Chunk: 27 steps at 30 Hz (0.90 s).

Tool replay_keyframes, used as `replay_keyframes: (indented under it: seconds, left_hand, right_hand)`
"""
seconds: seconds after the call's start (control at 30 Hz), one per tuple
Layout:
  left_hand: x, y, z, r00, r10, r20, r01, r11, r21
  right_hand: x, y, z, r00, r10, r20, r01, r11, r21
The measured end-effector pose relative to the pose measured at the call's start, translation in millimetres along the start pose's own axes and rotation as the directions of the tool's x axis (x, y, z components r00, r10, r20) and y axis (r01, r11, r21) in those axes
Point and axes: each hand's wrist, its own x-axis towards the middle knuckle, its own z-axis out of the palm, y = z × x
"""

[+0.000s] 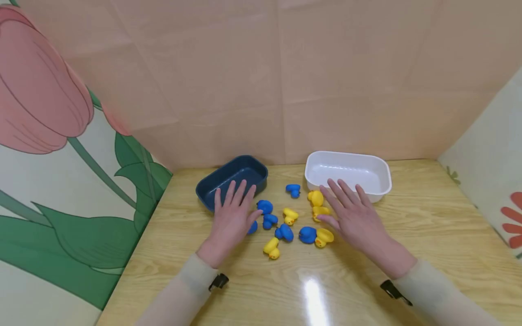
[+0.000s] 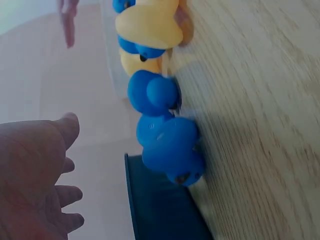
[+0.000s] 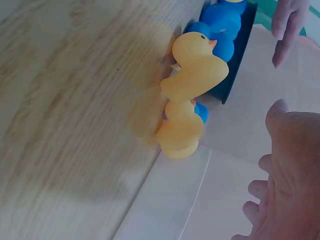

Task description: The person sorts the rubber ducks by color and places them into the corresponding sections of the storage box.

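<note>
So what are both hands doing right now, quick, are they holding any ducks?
Left hand: open, fingers spread, holding nothing.
Right hand: open, fingers spread, no duck either.

A pale wood-grain bench point(image 1: 171, 231) meets a dusty-pink backdrop point(image 1: 346, 68) crossed by faint vertical and horizontal creases. At left, a white panel point(image 1: 24, 174) displays an oversized pink tulip point(image 1: 41, 81) among green stems and broad leaves point(image 1: 85, 231); at right, a pale panel point(image 1: 489, 145) bears a red-petaled flower point(image 1: 515, 227). A bright streak of light point(image 1: 316, 303) reflects off the bench's glossy near side.
</note>
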Motion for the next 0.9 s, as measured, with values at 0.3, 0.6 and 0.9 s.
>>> replay_keyframes:
  seconds: [0.3, 0.6, 0.9]
  left_hand:
    - [-3.4, -20.1, 3.6, 0.996, -0.086, 0.01, 0.086, 0.992, -0.094]
    - [-10.2, -35.9, 8.2, 0.993, -0.117, -0.026, 0.112, 0.986, -0.122]
    - [-17.1, -49.7, 9.8, 0.982, -0.185, -0.028, 0.178, 0.968, -0.177]
  right_hand:
    - [14.1, -10.2, -1.9, 0.997, 0.022, 0.075, -0.024, 0.999, 0.031]
    - [26.3, -20.5, 1.8, 0.995, 0.019, 0.093, -0.022, 0.999, 0.039]
    - [37.3, -28.8, 7.0, 0.993, 0.008, 0.117, -0.013, 0.999, 0.042]
